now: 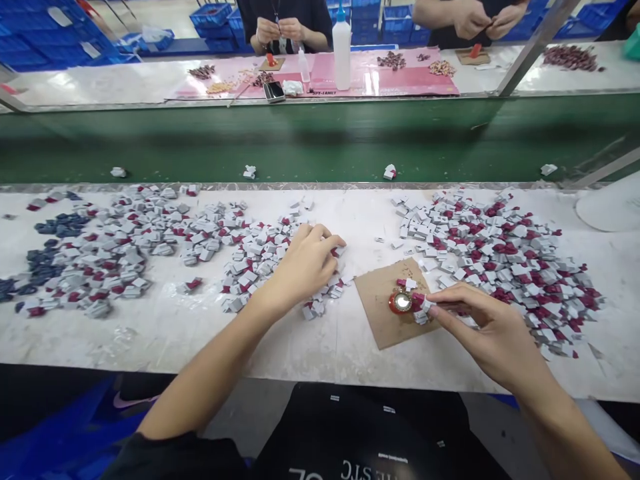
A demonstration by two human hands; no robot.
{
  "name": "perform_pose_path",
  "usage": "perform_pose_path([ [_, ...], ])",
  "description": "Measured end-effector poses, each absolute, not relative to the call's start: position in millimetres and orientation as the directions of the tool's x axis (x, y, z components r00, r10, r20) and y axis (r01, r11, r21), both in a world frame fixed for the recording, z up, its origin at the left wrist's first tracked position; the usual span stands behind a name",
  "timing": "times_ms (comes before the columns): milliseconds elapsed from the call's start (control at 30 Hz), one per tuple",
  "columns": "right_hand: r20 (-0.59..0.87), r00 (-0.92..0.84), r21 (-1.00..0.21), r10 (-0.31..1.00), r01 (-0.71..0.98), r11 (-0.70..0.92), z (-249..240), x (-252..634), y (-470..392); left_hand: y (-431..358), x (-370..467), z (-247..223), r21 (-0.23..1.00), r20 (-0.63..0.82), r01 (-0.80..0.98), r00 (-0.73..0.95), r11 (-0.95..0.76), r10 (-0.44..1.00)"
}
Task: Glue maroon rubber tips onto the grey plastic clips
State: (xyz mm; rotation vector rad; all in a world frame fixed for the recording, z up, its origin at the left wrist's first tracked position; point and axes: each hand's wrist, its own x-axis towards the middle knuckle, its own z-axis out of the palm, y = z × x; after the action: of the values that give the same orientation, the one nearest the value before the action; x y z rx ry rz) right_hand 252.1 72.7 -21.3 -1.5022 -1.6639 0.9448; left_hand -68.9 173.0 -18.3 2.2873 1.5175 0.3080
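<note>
My right hand pinches a small grey-and-maroon plastic piece between thumb and fingertips. That piece is beside a round glue pot with a shiny centre and red-orange rim, standing on a brown cardboard square. Another maroon-and-white piece lies at the pot's far edge. Over the right end of a pile of grey-and-maroon pieces is my left hand, palm down with bent fingers. Its thumb and index finger close in around a spot at the pile's edge; what they hold is mostly hidden.
A large heap of similar pieces spreads on the right, with more and dark blue pieces on the left. Beyond the table edge, a green conveyor belt carries several small clusters. Co-workers' hands and a white bottle are across it.
</note>
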Motion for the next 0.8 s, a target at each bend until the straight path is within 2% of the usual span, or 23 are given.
perform_pose_path([
  [333, -0.038, -0.063, -0.884, 0.997, 0.467, -0.004, -29.7, 260.6, 65.3, 192.8, -76.6, -17.0, 0.388, -0.138, 0.844, 0.450, -0.370, 0.882],
  [467, -0.036, -0.048, -0.882, 0.998, 0.471, -0.009, -28.9, 260.4, 63.0, 195.0, -88.4, -9.7, 0.479, -0.158, 0.807, 0.468, -0.346, 0.870],
  [567, -0.023, -0.045, -0.884, 0.999, 0.468, 0.000, -27.8, 261.6, 63.4, 206.0, -101.3, -7.6, 0.487, -0.092, 0.827, 0.368, -0.281, 0.925],
  [700, 0.004, -0.040, -0.882, 0.999, 0.471, 0.023, -27.2, 257.9, 69.3, 239.2, -105.5, -19.1, 0.354, 0.091, 0.911, 0.192, -0.212, 0.977],
  [800, 0.032, -0.052, -0.880, 0.998, 0.471, 0.053, -24.8, 250.0, 75.3, 267.6, -100.3, -31.0, 0.209, 0.117, 0.971, 0.093, -0.116, 0.989],
])
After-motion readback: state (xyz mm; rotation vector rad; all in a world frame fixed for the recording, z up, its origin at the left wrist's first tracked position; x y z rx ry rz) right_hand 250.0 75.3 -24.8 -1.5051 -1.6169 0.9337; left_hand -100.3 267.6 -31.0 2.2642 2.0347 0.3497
